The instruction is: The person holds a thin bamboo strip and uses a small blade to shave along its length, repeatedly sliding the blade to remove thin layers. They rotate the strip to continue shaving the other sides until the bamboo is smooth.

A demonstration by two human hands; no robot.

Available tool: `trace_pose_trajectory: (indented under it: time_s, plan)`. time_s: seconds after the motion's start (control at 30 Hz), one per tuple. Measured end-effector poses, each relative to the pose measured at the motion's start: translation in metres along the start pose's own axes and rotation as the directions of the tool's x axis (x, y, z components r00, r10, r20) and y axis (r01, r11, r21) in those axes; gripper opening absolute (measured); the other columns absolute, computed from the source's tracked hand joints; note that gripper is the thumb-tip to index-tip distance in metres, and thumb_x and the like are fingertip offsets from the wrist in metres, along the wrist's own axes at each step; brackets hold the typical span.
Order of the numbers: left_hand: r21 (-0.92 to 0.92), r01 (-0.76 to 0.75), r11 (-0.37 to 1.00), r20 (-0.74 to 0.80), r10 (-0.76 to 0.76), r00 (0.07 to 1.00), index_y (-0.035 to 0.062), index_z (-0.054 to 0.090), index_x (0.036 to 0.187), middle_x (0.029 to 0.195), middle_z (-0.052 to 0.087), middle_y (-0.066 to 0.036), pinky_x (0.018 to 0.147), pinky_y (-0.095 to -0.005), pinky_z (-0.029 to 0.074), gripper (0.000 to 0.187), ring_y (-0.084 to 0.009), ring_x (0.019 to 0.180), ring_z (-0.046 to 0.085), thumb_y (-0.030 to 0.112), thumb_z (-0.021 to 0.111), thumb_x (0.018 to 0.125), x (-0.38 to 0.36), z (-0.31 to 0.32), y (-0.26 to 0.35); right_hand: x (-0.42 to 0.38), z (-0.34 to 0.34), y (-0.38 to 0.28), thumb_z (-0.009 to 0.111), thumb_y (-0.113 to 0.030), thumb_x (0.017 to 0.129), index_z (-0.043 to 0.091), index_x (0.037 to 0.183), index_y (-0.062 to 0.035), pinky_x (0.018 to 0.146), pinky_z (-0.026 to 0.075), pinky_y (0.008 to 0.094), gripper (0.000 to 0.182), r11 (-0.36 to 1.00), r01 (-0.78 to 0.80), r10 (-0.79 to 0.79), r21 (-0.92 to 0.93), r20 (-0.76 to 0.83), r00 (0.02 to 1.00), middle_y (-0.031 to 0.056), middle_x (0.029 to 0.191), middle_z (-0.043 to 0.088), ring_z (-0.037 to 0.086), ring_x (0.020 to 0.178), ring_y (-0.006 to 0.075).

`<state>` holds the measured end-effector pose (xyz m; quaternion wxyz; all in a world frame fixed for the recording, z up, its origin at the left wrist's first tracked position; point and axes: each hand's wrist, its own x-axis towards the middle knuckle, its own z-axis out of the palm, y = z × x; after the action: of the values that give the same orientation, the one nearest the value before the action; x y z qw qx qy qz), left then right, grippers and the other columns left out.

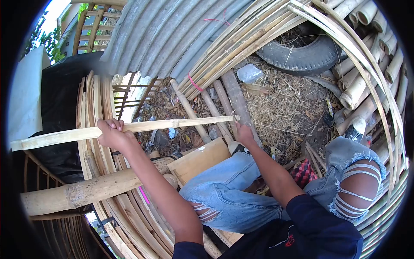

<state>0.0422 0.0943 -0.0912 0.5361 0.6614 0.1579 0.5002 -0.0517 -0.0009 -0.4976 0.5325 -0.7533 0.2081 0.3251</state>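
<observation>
A long, pale split bamboo strip (172,124) stretches across the view, its near part at the far left and its narrow tip near the middle. My left hand (114,134) is closed around it, fingers wrapped over the top. At the narrow tip, my right hand (245,133) is closed, with a finger touching the strip's lower edge; most of its fingers are hidden. Below the strip, a thick bamboo pole (86,193) lies crosswise beside my left forearm. A flat wooden board (200,160) rests against my leg, under the strip.
Split bamboo strips (97,103) are stacked at left. A bundle of long strips (233,47), bound with pink tie (195,83), arcs overhead. A tyre (302,56) lies on straw-littered ground (280,108). Round bamboo poles (351,93) are piled right; corrugated sheeting (159,34) stands behind.
</observation>
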Motion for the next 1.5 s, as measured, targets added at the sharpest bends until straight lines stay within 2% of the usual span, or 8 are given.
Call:
trace_pose_trajectory:
  time_s: [0.17, 0.6, 0.7, 1.17, 1.23, 1.27, 1.37, 1.5]
  plan:
    - [-0.027, -0.014, 1.0, 0.052, 0.015, 0.999, 0.0094, 0.035, 0.059, 0.048, 0.03, 0.002, 0.037, -0.0207, 0.022, 0.029, -0.0059, 0.04, 0.027, 0.006, 0.048, 0.084, 0.002, -0.007, -0.003, -0.02, -0.001, 0.01, 0.032, -0.044, 0.091, 0.063, 0.084, 0.004, 0.075, 0.044, 0.049, 0.058, 0.937, 0.348, -0.344, 0.019, -0.095, 0.934, 0.0292, 0.079, 0.058, 0.057, 0.081, 0.045]
    - [-0.027, -0.052, 0.998, 0.101, 0.054, 0.993, 0.01, 0.033, 0.055, 0.047, 0.03, 0.001, 0.037, -0.0214, 0.021, 0.032, -0.0066, 0.039, 0.027, 0.005, 0.048, 0.084, 0.001, -0.004, -0.003, -0.008, 0.01, 0.002, 0.033, -0.042, 0.092, 0.062, 0.085, 0.0031, 0.072, 0.044, 0.0494, 0.054, 0.801, 0.582, -0.571, 0.141, -0.112, 0.813, 0.0265, 0.081, 0.059, 0.057, 0.08, 0.0425]
    - [-0.008, -0.046, 0.999, 0.031, 0.046, 0.998, 0.0093, 0.034, 0.056, 0.046, 0.03, 0.001, 0.037, -0.0212, 0.021, 0.031, -0.0063, 0.039, 0.025, 0.005, 0.047, 0.084, -0.003, 0.002, 0.0, 0.006, -0.005, 0.004, 0.03, -0.045, 0.092, 0.063, 0.082, 0.0044, 0.075, 0.044, 0.0511, 0.06, 0.98, 0.184, -0.189, -0.071, -0.078, 0.979, 0.0294, 0.08, 0.058, 0.056, 0.08, 0.0464]
    - [-0.033, -0.078, 0.996, 0.146, 0.082, 0.986, 0.0066, 0.038, 0.057, 0.047, 0.03, 0.0, 0.037, -0.0204, 0.021, 0.028, -0.0059, 0.038, 0.026, 0.005, 0.048, 0.084, -0.007, 0.005, -0.002, -0.002, -0.008, 0.005, 0.035, -0.036, 0.092, 0.058, 0.077, 0.0081, 0.068, 0.042, 0.0482, 0.052, 0.913, 0.361, -0.348, 0.192, -0.098, 0.932, 0.0316, 0.071, 0.055, 0.055, 0.074, 0.046]
    - [-0.047, -0.092, 0.995, 0.2, 0.1, 0.975, 0.0031, 0.043, 0.065, 0.047, 0.029, 0.0, 0.037, -0.0202, 0.022, 0.021, -0.0056, 0.038, 0.026, 0.005, 0.048, 0.084, -0.003, 0.001, -0.004, -0.001, 0.002, -0.011, 0.036, -0.034, 0.092, 0.057, 0.077, 0.0073, 0.067, 0.041, 0.0472, 0.049, 0.787, -0.124, -0.037, 0.604, 0.246, 0.969, 0.0307, 0.07, 0.054, 0.054, 0.072, 0.0449]
    - [-0.034, -0.089, 0.995, 0.192, 0.094, 0.977, 0.0031, 0.043, 0.065, 0.047, 0.029, 0.0, 0.037, -0.0202, 0.022, 0.021, -0.0056, 0.038, 0.026, 0.005, 0.048, 0.084, -0.003, -0.001, -0.004, -0.002, 0.003, -0.018, 0.036, -0.034, 0.092, 0.057, 0.077, 0.0073, 0.067, 0.041, 0.0472, 0.049, 0.792, -0.134, -0.03, 0.595, 0.258, 0.966, 0.0307, 0.07, 0.054, 0.054, 0.072, 0.0449]
    - [-0.068, -0.079, 0.995, 0.225, 0.093, 0.97, 0.0014, 0.045, 0.069, 0.047, 0.028, 0.001, 0.038, -0.0201, 0.022, 0.017, -0.0054, 0.038, 0.026, 0.006, 0.048, 0.085, -0.008, 0.003, -0.001, -0.015, -0.014, -0.044, 0.036, -0.038, 0.092, 0.059, 0.079, 0.0056, 0.067, 0.042, 0.0476, 0.051, 0.749, 0.604, -0.594, 0.273, -0.128, 0.794, 0.0266, 0.075, 0.059, 0.056, 0.074, 0.0433]
    - [-0.095, -0.064, 0.993, 0.267, 0.087, 0.96, 0.0004, 0.046, 0.072, 0.047, 0.027, 0.001, 0.04, -0.0206, 0.022, 0.016, -0.0053, 0.038, 0.025, 0.006, 0.047, 0.086, -0.008, -0.001, -0.001, 0.018, -0.007, 0.008, 0.031, -0.043, 0.092, 0.061, 0.09, 0.006, 0.075, 0.043, 0.0476, 0.057, 0.978, 0.203, -0.207, -0.043, -0.105, 0.973, 0.0279, 0.081, 0.059, 0.057, 0.084, 0.0432]
